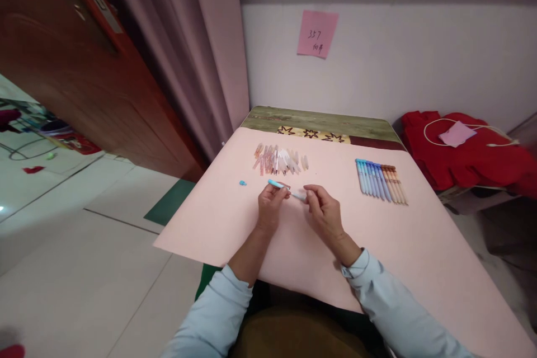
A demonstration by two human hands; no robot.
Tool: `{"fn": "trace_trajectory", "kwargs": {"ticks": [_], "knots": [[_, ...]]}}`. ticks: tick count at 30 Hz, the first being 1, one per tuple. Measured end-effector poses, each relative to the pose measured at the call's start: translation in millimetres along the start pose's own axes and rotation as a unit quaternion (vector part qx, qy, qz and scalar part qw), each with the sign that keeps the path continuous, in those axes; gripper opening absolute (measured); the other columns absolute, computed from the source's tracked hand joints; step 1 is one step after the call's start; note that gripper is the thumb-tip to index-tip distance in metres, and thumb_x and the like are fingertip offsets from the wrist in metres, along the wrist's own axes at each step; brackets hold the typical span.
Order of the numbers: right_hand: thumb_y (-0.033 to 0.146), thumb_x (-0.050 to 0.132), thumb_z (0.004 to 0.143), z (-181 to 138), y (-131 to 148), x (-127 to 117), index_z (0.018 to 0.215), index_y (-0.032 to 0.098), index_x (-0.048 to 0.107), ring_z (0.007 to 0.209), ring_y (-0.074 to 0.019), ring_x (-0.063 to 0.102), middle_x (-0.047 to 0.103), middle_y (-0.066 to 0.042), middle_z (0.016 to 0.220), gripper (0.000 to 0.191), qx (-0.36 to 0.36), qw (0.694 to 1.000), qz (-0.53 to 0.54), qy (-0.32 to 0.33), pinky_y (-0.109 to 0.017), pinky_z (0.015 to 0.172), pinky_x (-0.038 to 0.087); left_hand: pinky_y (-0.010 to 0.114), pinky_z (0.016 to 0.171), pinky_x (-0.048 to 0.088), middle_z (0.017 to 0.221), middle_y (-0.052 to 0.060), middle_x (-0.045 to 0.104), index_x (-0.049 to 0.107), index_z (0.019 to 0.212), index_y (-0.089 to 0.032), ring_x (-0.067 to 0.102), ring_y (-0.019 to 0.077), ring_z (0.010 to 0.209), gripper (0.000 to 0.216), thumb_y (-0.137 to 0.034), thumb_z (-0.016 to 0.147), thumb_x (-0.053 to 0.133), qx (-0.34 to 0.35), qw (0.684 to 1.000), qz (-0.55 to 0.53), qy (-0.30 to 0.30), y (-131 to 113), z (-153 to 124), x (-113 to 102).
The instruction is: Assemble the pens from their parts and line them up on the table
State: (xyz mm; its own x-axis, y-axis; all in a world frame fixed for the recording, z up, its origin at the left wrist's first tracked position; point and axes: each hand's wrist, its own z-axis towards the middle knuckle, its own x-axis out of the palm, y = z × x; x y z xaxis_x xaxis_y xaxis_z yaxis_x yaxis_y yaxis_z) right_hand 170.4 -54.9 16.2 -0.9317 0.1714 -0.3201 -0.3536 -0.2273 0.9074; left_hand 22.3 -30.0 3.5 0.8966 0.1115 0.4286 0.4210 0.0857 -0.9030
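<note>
Between the fingers of my left hand [271,204] is a blue pen barrel [276,183], tilted up to the left. My right hand [325,210] pinches a pale, translucent pen part [299,196], whose free end points at the left hand's fingers. Whether the two parts touch is too small to tell. A small blue pen piece [243,183] lies on the pale pink tabletop sheet [218,212], left of my left hand. Beyond my hands lies a loose heap of translucent pen parts and refills [279,160].
At the right, several assembled pens [380,180] lie in a row, from blue through violet to brown. A red cloth [474,151] with a white cord and pink note sits beyond the table's right edge. A purple curtain [210,39] and wooden door [104,84] stand left.
</note>
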Motion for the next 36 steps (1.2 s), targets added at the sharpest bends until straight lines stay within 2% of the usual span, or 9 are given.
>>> {"fn": "trace_trajectory", "kwargs": {"ticks": [3, 5, 8, 10, 13, 17, 23, 31, 36], "knots": [[0.056, 0.042, 0.093, -5.5, 0.9, 11.8, 0.1, 0.019, 0.062, 0.054, -0.014, 0.053, 0.063, -0.003, 0.073, 0.043, 0.136, 0.968, 0.193, 0.091, -0.026, 0.048, 0.041, 0.031, 0.081, 0.048, 0.092, 0.007, 0.068, 0.07, 0.09, -0.018, 0.062, 0.0176, 0.083, 0.018, -0.029, 0.076, 0.073, 0.049, 0.994, 0.085, 0.046, -4.2, -5.5, 3.4], [0.06, 0.043, 0.091, -6.4, -2.9, 18.3, 0.09, 0.019, 0.059, 0.05, -0.0129, 0.05, 0.058, 0.0, 0.064, 0.045, 0.193, 0.939, 0.267, 0.101, -0.024, 0.044, 0.037, 0.033, 0.083, 0.047, 0.1, 0.008, 0.067, 0.071, 0.092, -0.02, 0.062, 0.0192, 0.085, 0.016, -0.027, 0.077, 0.072, 0.081, 0.981, 0.148, 0.091, -6.9, -9.0, 6.4], [0.058, 0.05, 0.087, -4.2, -9.2, 21.2, 0.081, 0.02, 0.055, 0.045, -0.011, 0.043, 0.046, 0.005, 0.053, 0.039, 0.226, 0.923, 0.299, 0.087, -0.022, 0.042, 0.031, 0.034, 0.088, 0.045, 0.098, 0.008, 0.066, 0.071, 0.09, -0.022, 0.06, 0.0224, 0.091, 0.014, -0.021, 0.077, 0.07, 0.13, 0.957, 0.221, 0.139, -8.3, -12.6, 11.1], [0.055, 0.053, 0.086, -2.7, -10.6, 19.7, 0.079, 0.02, 0.053, 0.044, -0.0098, 0.038, 0.043, 0.006, 0.052, 0.036, 0.229, 0.922, 0.298, 0.089, -0.021, 0.041, 0.027, 0.034, 0.089, 0.044, 0.096, 0.008, 0.065, 0.071, 0.091, -0.023, 0.059, 0.024, 0.094, 0.015, -0.02, 0.076, 0.07, 0.144, 0.95, 0.237, 0.147, -7.4, -13.9, 13.1], [0.052, 0.057, 0.084, -2.0, -8.7, 16.7, 0.076, 0.019, 0.055, 0.045, -0.0089, 0.037, 0.044, 0.006, 0.052, 0.034, 0.227, 0.919, 0.303, 0.109, -0.021, 0.042, 0.027, 0.032, 0.082, 0.045, 0.095, 0.008, 0.065, 0.07, 0.093, -0.022, 0.059, 0.0218, 0.086, 0.017, -0.022, 0.076, 0.07, 0.111, 0.964, 0.208, 0.121, -5.6, -14.8, 13.2], [0.047, 0.064, 0.079, -2.1, -6.6, 15.1, 0.082, 0.018, 0.062, 0.052, -0.0086, 0.046, 0.057, 0.001, 0.066, 0.03, 0.233, 0.903, 0.343, 0.117, -0.021, 0.046, 0.031, 0.028, 0.066, 0.046, 0.079, 0.004, 0.065, 0.066, 0.093, -0.019, 0.058, 0.0152, 0.064, 0.019, -0.032, 0.079, 0.069, 0.024, 0.987, 0.133, 0.081, -5.0, -13.2, 9.7], [0.037, 0.071, 0.072, -1.5, -8.0, 14.1, 0.084, 0.017, 0.068, 0.062, -0.0101, 0.056, 0.066, -0.002, 0.075, 0.023, 0.262, 0.872, 0.396, 0.116, -0.023, 0.057, 0.043, 0.03, 0.076, 0.05, 0.088, 0.005, 0.067, 0.063, 0.089, -0.017, 0.063, 0.0163, 0.079, 0.023, -0.038, 0.082, 0.065, 0.005, 0.987, 0.134, 0.094, 0.3, -5.5, 2.6], [0.029, 0.068, 0.071, -2.2, -5.9, 16.8, 0.086, 0.017, 0.067, 0.071, -0.0125, 0.061, 0.069, -0.004, 0.082, 0.02, 0.264, 0.877, 0.39, 0.097, -0.029, 0.07, 0.05, 0.033, 0.08, 0.052, 0.091, 0.005, 0.066, 0.062, 0.09, -0.016, 0.064, 0.0153, 0.079, 0.022, -0.036, 0.081, 0.064, -0.019, 0.996, 0.074, 0.054, 8.2, 0.5, -1.5], [0.033, 0.06, 0.078, -4.7, -7.6, 17.1, 0.089, 0.018, 0.064, 0.067, -0.012, 0.06, 0.067, -0.003, 0.085, 0.019, 0.193, 0.926, 0.308, 0.103, -0.027, 0.064, 0.049, 0.033, 0.079, 0.052, 0.089, 0.006, 0.067, 0.064, 0.09, -0.015, 0.063, 0.0145, 0.077, 0.022, -0.035, 0.08, 0.066, -0.02, 0.999, 0.033, 0.014, 7.1, 1.6, -1.3]]}}
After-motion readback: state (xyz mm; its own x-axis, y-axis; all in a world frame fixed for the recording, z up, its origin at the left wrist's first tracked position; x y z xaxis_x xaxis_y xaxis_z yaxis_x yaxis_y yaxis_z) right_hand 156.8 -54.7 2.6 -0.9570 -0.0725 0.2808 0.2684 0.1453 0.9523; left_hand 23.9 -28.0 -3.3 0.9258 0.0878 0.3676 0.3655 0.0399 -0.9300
